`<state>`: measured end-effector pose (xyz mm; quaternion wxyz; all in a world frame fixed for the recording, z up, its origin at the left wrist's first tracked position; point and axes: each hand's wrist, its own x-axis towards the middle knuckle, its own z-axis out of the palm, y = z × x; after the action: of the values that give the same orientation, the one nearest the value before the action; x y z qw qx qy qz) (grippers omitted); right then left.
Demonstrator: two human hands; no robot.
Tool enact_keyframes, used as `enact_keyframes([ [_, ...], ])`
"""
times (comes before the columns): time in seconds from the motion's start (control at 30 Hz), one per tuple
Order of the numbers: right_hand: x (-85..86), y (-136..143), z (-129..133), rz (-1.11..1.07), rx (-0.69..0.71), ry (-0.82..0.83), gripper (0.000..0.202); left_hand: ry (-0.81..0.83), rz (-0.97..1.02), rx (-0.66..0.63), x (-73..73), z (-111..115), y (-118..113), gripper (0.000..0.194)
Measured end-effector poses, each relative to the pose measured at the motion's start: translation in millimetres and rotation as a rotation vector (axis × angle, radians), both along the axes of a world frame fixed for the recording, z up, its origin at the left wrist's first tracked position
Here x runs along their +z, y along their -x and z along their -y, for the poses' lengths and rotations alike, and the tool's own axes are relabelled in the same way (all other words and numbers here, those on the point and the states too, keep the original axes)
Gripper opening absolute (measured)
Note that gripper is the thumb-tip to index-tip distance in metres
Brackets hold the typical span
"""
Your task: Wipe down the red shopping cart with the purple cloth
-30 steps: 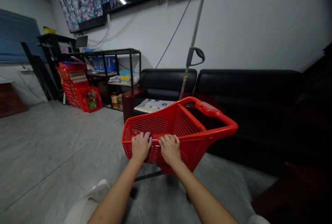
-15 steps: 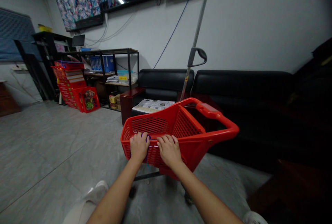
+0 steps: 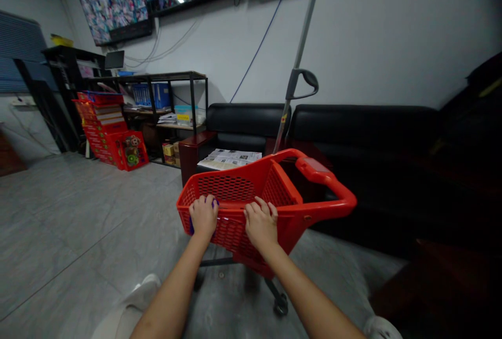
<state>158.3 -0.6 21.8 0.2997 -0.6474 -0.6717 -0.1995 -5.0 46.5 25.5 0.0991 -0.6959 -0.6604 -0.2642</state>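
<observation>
A small red shopping cart (image 3: pixel 319 213) with perforated basket walls stands side-on before me, its handle toward the right. My left hand (image 3: pixel 204 216) is closed over the near rim at the basket's left part, with a purple cloth (image 3: pixel 191 226) pressed under it. Only edges of that cloth show beside the fingers. Farther right along the same rim, my right hand (image 3: pixel 262 223) has its fingers hooked over the edge, gripping the cart. A caster wheel (image 3: pixel 280 305) shows below the basket.
Behind the cart is a black sofa (image 3: pixel 361 135) with newspapers (image 3: pixel 231 158) on its seat. A grey pole with a handle (image 3: pixel 292 85) leans there. Stacked red boxes (image 3: pixel 102 135) and a shelf rack (image 3: pixel 192 95) stand at the left. My shoe (image 3: pixel 147 284) is on the floor, lower left.
My left hand has slid left along the rim with the purple cloth. The right hand has shifted slightly right, widening the gap. The cart appears slightly farther left in view.
</observation>
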Motion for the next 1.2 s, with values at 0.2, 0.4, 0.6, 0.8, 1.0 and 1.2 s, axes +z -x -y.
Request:
enact_keyframes([
  [0.2,0.2,-5,6,0.005,0.015,-0.036,0.022,-0.022,0.0,-0.147,1.0,15,-37,0.029],
  [0.4,-0.3,-11,8,0.016,0.026,-0.038,0.021,0.005,-0.075,-0.274,1.4,3,-4,0.031],
  [0.6,-3.5,-6,8,0.015,0.011,-0.049,0.023,0.04,-0.044,-0.115,5.9,3,-3,0.03],
  [0.8,-2.0,-9,9,0.022,0.008,-0.022,0.023,0.024,-0.048,-0.252,10.4,17,-40,0.03],
  [1.0,14.2,-24,22,0.111,-0.015,-0.008,0.027,0.044,-0.066,-0.275,10.9,8,-31,0.031],
  [1.2,17.4,-38,29,0.113,-0.08,-0.018,0.027,0.052,-0.052,-0.239,10.2,1,-25,0.031],
])
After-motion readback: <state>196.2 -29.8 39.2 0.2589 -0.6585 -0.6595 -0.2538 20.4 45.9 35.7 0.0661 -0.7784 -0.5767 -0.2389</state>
